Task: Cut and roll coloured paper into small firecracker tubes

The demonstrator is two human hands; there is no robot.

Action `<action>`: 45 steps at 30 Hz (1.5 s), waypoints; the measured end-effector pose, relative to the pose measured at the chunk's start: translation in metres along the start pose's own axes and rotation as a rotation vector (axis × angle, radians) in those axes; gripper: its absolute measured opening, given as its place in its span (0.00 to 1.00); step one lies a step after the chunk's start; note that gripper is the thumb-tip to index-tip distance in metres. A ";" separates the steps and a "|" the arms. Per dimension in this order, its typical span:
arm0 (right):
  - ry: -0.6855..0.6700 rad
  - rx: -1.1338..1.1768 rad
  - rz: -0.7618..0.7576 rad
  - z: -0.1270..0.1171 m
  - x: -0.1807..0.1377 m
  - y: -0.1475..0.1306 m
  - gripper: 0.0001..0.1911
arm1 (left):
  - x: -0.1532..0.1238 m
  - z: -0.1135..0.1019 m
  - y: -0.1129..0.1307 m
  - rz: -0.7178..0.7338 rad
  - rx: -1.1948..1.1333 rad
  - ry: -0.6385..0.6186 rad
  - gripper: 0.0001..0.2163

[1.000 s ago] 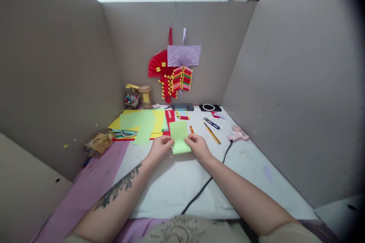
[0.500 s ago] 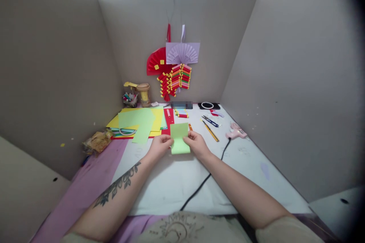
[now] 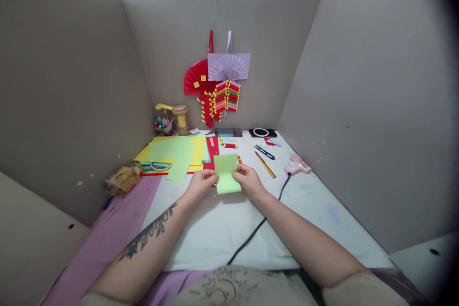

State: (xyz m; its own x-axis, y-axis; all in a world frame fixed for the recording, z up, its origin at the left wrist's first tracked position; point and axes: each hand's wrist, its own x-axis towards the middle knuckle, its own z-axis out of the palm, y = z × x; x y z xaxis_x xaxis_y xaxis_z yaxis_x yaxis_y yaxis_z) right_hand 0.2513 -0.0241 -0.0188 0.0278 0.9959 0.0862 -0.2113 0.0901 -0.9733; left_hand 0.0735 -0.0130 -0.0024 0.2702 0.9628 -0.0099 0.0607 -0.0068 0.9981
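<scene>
A small light green paper rectangle (image 3: 227, 173) is held upright above the white tabletop (image 3: 222, 229), a little past the middle. My left hand (image 3: 202, 184) pinches its left edge and my right hand (image 3: 248, 180) pinches its right edge, fingers closed on the sheet. A faint crease runs across the paper between my thumbs. Just behind it lie a red strip (image 3: 213, 149) and small rolled paper tubes (image 3: 228, 143).
A stack of yellow and green sheets (image 3: 175, 153) lies at the left. Scissors (image 3: 265, 153), a pencil (image 3: 265, 165) and a pink glue gun (image 3: 297, 165) with its black cord (image 3: 256, 229) lie to the right. Paper fans (image 3: 218, 69) hang on the cardboard back wall.
The view has shifted down slightly. Both hands stay on the green paper, which has tilted a little; my right thumb has slid along its edge.
</scene>
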 end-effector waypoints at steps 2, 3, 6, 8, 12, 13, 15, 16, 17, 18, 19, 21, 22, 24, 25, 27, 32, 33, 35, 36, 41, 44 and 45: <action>0.004 -0.010 0.002 0.000 0.000 -0.001 0.08 | 0.000 0.000 -0.001 0.006 -0.002 -0.005 0.07; 0.005 -0.013 0.000 0.000 0.000 -0.001 0.08 | 0.001 0.000 -0.002 0.008 -0.001 -0.008 0.08; -0.004 -0.025 -0.009 0.001 -0.001 -0.003 0.09 | 0.001 -0.001 -0.002 0.022 0.018 -0.011 0.08; -0.015 -0.038 -0.022 0.001 -0.002 -0.004 0.09 | 0.001 -0.001 -0.002 0.032 0.034 -0.001 0.08; -0.048 -0.035 -0.022 0.002 -0.004 -0.006 0.10 | 0.000 0.000 0.000 0.044 0.051 0.029 0.07; -0.048 -0.029 -0.013 0.002 -0.004 -0.006 0.10 | 0.000 0.000 0.000 0.046 0.049 0.031 0.07; -0.034 -0.023 0.005 0.002 -0.004 -0.005 0.10 | 0.000 0.000 0.001 0.049 0.042 0.030 0.07; -0.025 -0.020 0.010 0.002 -0.003 -0.004 0.10 | 0.000 0.000 0.001 0.050 0.040 0.030 0.07; -0.018 -0.016 0.013 0.002 -0.003 -0.004 0.10 | 0.000 0.000 0.001 0.053 0.039 0.030 0.07; -0.014 -0.013 0.016 0.002 -0.003 -0.003 0.10 | 0.000 0.001 0.001 0.055 0.038 0.031 0.07; -0.011 -0.009 0.017 0.002 -0.003 -0.003 0.10 | 0.000 0.001 0.002 0.055 0.038 0.031 0.07; -0.004 0.001 0.012 0.002 -0.002 -0.002 0.09 | -0.001 0.001 0.003 0.050 0.039 0.033 0.06; -0.001 0.009 0.006 0.002 -0.002 -0.002 0.09 | -0.001 0.001 0.003 0.048 0.039 0.036 0.06; 0.004 0.028 -0.006 0.002 -0.002 -0.002 0.08 | -0.002 0.002 0.004 0.041 0.038 0.041 0.06; 0.006 0.034 -0.008 0.001 -0.002 -0.001 0.07 | -0.002 0.002 0.004 0.039 0.034 0.044 0.06; 0.008 0.044 -0.008 0.002 -0.001 -0.001 0.07 | -0.002 0.002 0.003 0.033 0.014 0.045 0.06; 0.019 0.112 0.042 0.004 0.000 0.000 0.07 | 0.000 0.003 0.000 0.023 -0.098 0.033 0.07; 0.023 0.131 0.055 0.005 0.000 -0.001 0.08 | 0.000 0.003 0.000 0.020 -0.125 0.033 0.07; 0.033 0.169 0.075 0.007 -0.001 -0.003 0.08 | 0.000 0.004 -0.001 0.003 -0.180 0.034 0.08; 0.039 0.191 0.084 0.007 -0.001 -0.005 0.08 | 0.000 0.005 -0.001 -0.010 -0.210 0.037 0.08; 0.048 0.291 0.180 0.008 -0.003 -0.009 0.09 | -0.001 0.010 0.003 -0.079 -0.374 0.052 0.07; 0.040 0.314 0.251 0.005 -0.001 -0.006 0.09 | -0.002 0.011 0.005 -0.113 -0.426 0.067 0.08; 0.034 0.319 0.263 0.004 0.000 -0.004 0.09 | -0.002 0.012 0.005 -0.122 -0.438 0.073 0.08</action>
State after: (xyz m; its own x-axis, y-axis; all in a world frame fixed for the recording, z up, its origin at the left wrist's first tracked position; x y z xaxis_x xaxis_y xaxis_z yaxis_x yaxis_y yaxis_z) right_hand 0.2480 -0.0246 -0.0143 -0.0365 0.9850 -0.1685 -0.5077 -0.1635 -0.8459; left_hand 0.0845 -0.0179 0.0023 0.2173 0.9660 -0.1402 -0.3278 0.2075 0.9217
